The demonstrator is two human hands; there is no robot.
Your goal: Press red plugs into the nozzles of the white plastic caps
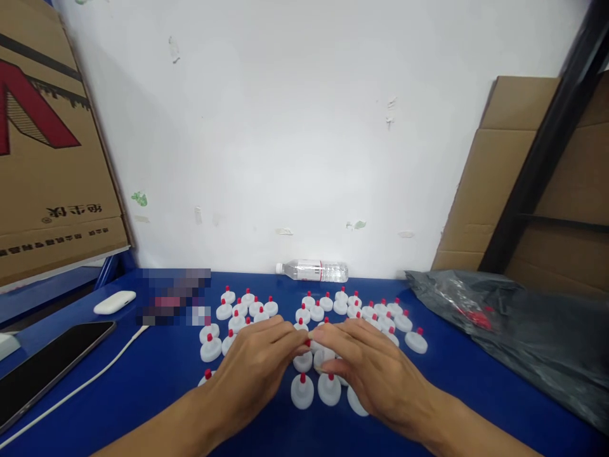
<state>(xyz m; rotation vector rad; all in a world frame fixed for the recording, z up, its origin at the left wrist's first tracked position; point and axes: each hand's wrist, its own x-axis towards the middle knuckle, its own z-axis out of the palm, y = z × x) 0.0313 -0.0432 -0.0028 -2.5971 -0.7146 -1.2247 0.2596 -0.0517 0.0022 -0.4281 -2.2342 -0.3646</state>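
My left hand [259, 355] is closed, its thumb and fingers pinched together at a small red tip [308, 343]. My right hand [366, 358] curls from the other side, thumb and fingers closed around a white round cap [323, 357]. The fingertips of both hands meet, so part of what they hold is hidden. Around and beneath them stand many white caps with red tips, such as a near cap [302, 392] and a neighbouring cap [329, 390]. Another cap [356, 401] is partly covered by my right hand.
A water bottle [314, 270] lies by the wall. To the left are a phone [52, 365], a white cable [102, 370], a white earphone case [115, 302] and a cardboard box [57, 178]. A grey plastic bag [533, 343] with red pieces [478, 317] lies at right on the blue table [157, 381].
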